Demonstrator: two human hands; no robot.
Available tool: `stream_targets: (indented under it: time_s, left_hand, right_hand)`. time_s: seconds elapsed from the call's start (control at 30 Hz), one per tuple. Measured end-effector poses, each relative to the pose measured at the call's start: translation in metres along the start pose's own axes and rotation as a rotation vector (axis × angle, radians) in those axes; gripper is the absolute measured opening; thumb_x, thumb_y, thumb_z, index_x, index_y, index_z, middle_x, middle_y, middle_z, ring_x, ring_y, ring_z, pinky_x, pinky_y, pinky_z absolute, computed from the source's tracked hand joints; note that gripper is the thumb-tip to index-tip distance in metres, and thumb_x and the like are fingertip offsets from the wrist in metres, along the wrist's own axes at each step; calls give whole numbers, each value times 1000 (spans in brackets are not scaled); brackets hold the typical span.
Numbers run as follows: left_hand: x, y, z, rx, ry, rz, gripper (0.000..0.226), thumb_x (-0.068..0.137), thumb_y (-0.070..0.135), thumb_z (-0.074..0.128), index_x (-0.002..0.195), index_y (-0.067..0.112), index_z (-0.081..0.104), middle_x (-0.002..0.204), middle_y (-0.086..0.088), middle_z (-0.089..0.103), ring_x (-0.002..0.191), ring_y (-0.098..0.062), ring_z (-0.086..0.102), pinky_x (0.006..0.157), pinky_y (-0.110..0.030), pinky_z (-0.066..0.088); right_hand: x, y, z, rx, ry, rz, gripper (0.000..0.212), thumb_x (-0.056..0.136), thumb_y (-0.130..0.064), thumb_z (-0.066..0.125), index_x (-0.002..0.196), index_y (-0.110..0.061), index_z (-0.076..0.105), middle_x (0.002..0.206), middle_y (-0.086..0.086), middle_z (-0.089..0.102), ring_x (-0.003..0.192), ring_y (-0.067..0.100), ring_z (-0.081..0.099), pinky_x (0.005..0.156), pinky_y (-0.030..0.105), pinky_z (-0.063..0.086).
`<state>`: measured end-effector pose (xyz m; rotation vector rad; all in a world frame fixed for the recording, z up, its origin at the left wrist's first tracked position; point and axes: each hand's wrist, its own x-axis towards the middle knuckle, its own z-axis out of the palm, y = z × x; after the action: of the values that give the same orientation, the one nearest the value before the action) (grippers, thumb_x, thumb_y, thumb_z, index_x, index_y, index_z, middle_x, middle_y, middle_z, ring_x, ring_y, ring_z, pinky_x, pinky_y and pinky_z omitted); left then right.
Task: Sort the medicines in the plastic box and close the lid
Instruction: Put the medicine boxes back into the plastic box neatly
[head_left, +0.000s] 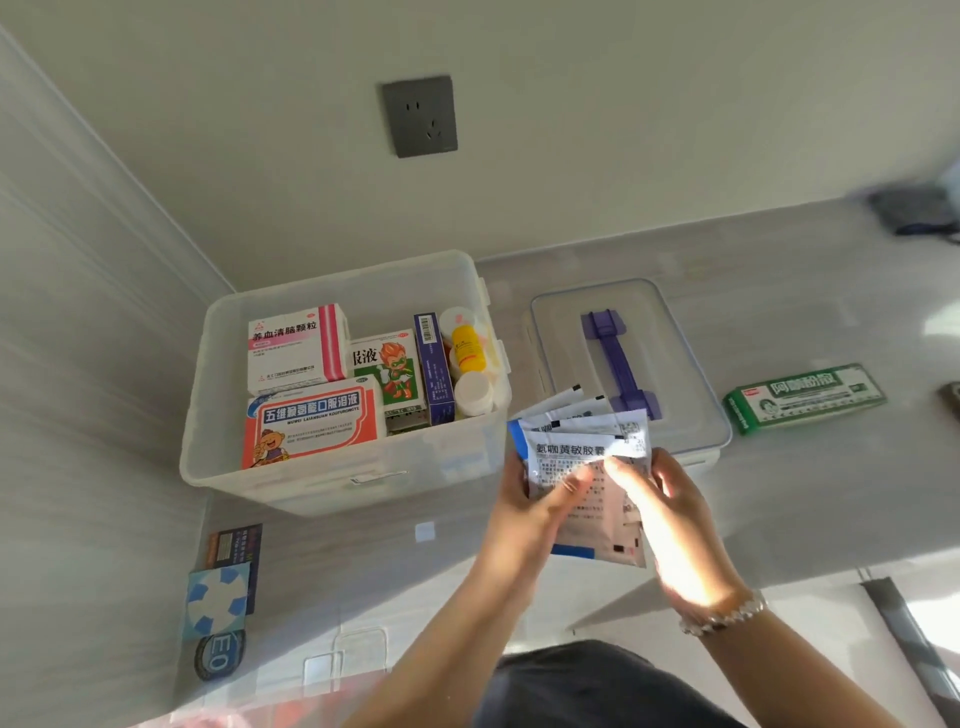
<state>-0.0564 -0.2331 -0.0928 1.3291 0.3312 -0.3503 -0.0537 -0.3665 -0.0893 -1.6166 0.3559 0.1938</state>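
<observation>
Medicines half sorted: we square up a fan of sachets (587, 457) just right of the plastic box (343, 384).

Left hand (535, 499) and right hand (670, 519) both pinch the sachets. Next we drop them into the box, probably fetch the green carton (805, 397) beyond the lid (623, 364), then fit that lid.

Home: wall socket (420, 116), grey countertop (779, 493), household medicine box (343, 384).
</observation>
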Motion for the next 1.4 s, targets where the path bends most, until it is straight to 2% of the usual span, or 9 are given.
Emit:
stream_targets:
  time_s: [0.07, 0.17, 0.37, 0.6, 0.83, 1.0, 1.2, 1.3, 1.4]
  left_hand:
    - [0, 13, 9, 11, -34, 27, 46, 66, 53, 67, 108, 46, 49, 96, 20, 72, 84, 2, 67, 64, -15, 54]
    - [5, 31, 18, 27, -62, 91, 38, 69, 55, 68, 104, 50, 52, 97, 23, 71, 86, 3, 67, 73, -23, 56]
    - [13, 64, 4, 11, 20, 163, 27, 80, 32, 68, 105, 31, 57, 97, 6, 74, 83, -8, 71, 64, -19, 56]
    - [29, 108, -59, 60, 198, 272, 25, 82, 34, 66, 104, 27, 58, 89, 6, 74, 76, -9, 71, 56, -19, 54]
    - [67, 126, -131, 259, 348, 61, 34, 83, 40, 63, 110, 21, 55, 93, 1, 70, 76, -15, 69, 50, -21, 52]
    - [94, 124, -157, 479, 384, 15, 35, 83, 40, 64, 108, 17, 56, 91, 0, 68, 72, -15, 67, 57, -25, 54]
    - [116, 127, -169, 937, 324, 85, 20, 89, 44, 54, 82, 26, 50, 66, 7, 60, 48, -7, 56, 40, -16, 44]
    - [120, 124, -172, 1066, 331, 83, 24, 90, 41, 53, 92, 18, 54, 77, 1, 63, 59, -15, 60, 57, -28, 53]
    - [121, 117, -171, 1115, 366, 129, 34, 91, 38, 54, 114, 13, 52, 92, 0, 68, 67, -12, 64, 60, -27, 57]
  right_hand:
    - [-1, -15, -8, 14, 43, -28, 9, 84, -33, 60, 92, -28, 60, 92, 5, 69, 84, 24, 68, 75, 47, 57]
    - [-2, -34, -12, 58, 69, -95, 7, 80, -37, 61, 86, -41, 62, 94, -2, 70, 86, 19, 69, 75, 43, 57]
    - [7, -61, 5, 62, 28, -138, 32, 85, -34, 60, 101, -6, 57, 104, 15, 66, 95, 33, 64, 85, 57, 50]
    - [49, -100, 71, -153, -142, -153, 42, 84, -44, 58, 95, -3, 56, 85, 3, 72, 75, 20, 70, 64, 37, 60]
    - [105, -99, 149, -299, -249, -56, 37, 84, -39, 61, 93, -3, 57, 85, 3, 70, 76, 20, 69, 66, 32, 59]
    - [134, -89, 181, -397, -250, 25, 22, 85, -34, 60, 78, -15, 53, 87, 5, 68, 77, 21, 65, 70, 36, 58]
    - [154, -87, 197, -494, -183, 65, 23, 86, -32, 59, 85, -10, 54, 79, 4, 60, 61, 15, 53, 52, 24, 45]
    - [156, -83, 198, -500, -158, 67, 23, 86, -25, 60, 101, -10, 53, 91, 5, 63, 70, 14, 57, 52, 22, 46]
    - [154, -80, 199, -584, -204, 11, 17, 87, -24, 58, 101, -16, 52, 97, 3, 66, 64, 5, 53, 47, 17, 39]
